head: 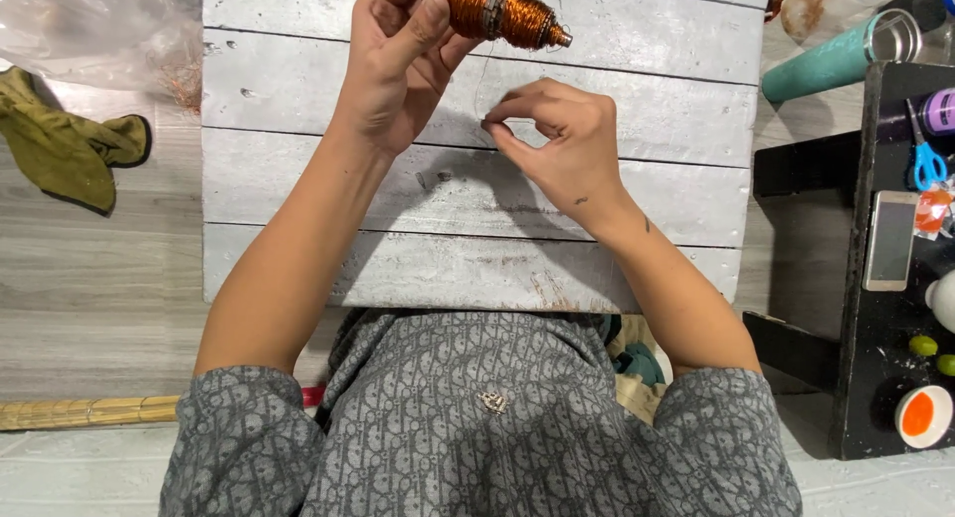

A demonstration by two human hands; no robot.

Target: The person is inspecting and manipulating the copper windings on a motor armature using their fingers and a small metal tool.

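- Left hand [398,64] closed around a copper-wire coil [497,11], thumb pressed on the windings, held above the far edge of a whitewashed plank board [298,159].
- Right hand [557,139] just below the coil, thumb and forefinger pinching a thin wire strand [481,89] running up toward it.
- Olive cloth [65,144] and clear plastic bag [90,24] on the floor at left.
- At right, teal bottle [831,64]; black stand [885,308] carrying blue scissors [928,164] and a phone [890,240].
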